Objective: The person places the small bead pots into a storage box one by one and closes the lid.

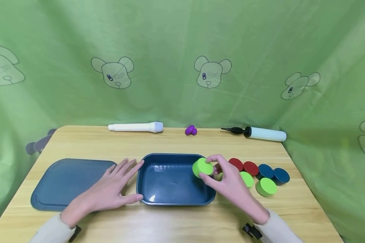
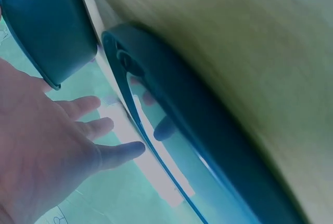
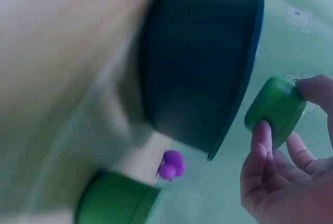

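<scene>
A dark blue rectangular box [image 1: 173,185] stands without a cover mid-table. My left hand [image 1: 115,189] spreads its straight fingers along the box's left side, fingertips and thumb at the rim. My right hand [image 1: 231,185] pinches a light green cylinder [image 1: 203,167] between thumb and fingers above the box's right end; the right wrist view shows this cylinder [image 3: 276,109] tilted and clear of the box wall [image 3: 203,67]. Under and left of my left forearm lies a flat dark blue lid [image 1: 70,182], its raised edge [image 2: 208,114] near in the left wrist view.
Right of the box stand red cylinders [image 1: 251,168], blue cylinders [image 1: 281,176] and green cylinders [image 1: 266,187], some partly behind my right hand. Along the back edge lie a white torch-shaped stick [image 1: 134,127], a small purple object [image 1: 190,130] and a hand pump [image 1: 266,134]. A green curtain [image 1: 170,101] hangs behind.
</scene>
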The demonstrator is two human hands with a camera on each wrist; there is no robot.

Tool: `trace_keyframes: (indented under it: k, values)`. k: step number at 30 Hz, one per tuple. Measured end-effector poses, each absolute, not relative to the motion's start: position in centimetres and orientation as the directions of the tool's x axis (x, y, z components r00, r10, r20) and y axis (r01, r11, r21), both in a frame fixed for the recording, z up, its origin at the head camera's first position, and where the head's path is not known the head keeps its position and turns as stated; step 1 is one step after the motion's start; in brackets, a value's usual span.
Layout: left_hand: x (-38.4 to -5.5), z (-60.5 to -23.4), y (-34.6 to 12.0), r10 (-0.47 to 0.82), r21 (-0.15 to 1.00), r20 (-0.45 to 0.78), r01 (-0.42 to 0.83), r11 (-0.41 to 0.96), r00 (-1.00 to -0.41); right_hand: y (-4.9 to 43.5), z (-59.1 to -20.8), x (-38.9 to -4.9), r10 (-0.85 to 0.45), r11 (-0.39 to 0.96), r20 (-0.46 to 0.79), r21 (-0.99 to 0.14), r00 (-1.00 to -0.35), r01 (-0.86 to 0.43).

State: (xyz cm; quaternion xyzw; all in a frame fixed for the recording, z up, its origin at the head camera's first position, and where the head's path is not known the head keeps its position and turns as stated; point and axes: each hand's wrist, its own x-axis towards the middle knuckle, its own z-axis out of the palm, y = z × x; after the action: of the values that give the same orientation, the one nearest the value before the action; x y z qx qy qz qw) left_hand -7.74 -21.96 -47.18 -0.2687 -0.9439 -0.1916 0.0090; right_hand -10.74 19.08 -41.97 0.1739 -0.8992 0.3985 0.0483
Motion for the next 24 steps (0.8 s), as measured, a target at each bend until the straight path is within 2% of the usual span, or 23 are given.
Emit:
trace_keyframes:
  k: [8,24]
  values:
    - [-7.0,-47.0,-21.6,0.464,0.359,0.095,0.465,0.810,-0.881,15.7,-42.7,-11.9,-0.337,0.623,0.180,-0.693,-0.924,-0.362]
    - [-7.3,-47.5,-21.7,0.471,0.400,0.077,0.460,0.793,-0.879,10.6,-43.6,-12.1,-0.417,0.644,0.115,-0.662,-0.901,-0.383]
